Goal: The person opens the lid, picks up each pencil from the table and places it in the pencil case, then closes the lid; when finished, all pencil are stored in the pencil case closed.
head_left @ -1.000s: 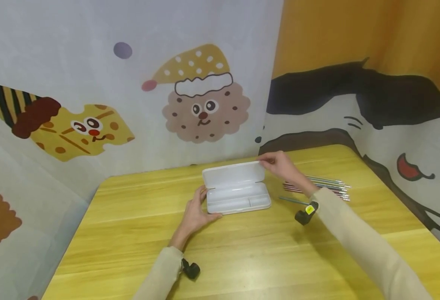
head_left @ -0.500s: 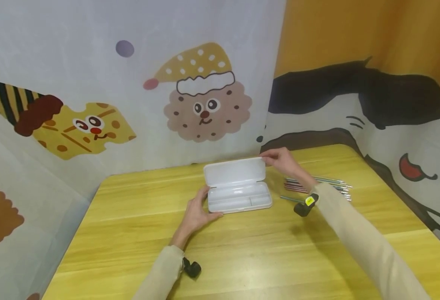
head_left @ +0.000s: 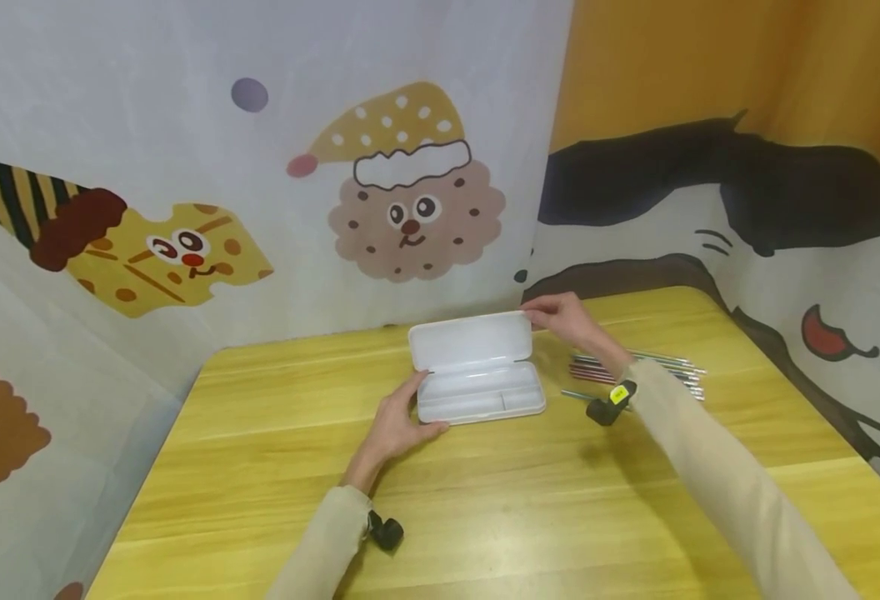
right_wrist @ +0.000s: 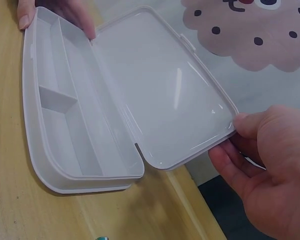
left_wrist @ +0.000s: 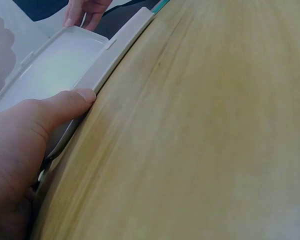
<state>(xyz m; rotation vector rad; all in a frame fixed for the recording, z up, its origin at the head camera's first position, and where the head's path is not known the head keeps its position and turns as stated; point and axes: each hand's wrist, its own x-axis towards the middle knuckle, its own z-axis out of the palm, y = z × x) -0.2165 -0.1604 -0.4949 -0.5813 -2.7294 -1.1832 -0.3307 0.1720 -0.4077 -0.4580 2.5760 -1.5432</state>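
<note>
Pencil case [head_left: 477,387], white, stands open at the centre of the head view, with 2 hands on it. The right hand [head_left: 571,322] pinches the lid [head_left: 472,342] at its upper-right corner, thumb against fingers; the left hand [head_left: 397,423], thumb and fingers apart, grips the left end of the base [head_left: 481,417]. Right of centre on the table [head_left: 260,492] lie a bundle of pencils [head_left: 592,374] and 1 loose pencil [head_left: 574,394]. The step in hand looks like opening the lid; the next move probably calls for steadying the base while releasing the lid gently.
</note>
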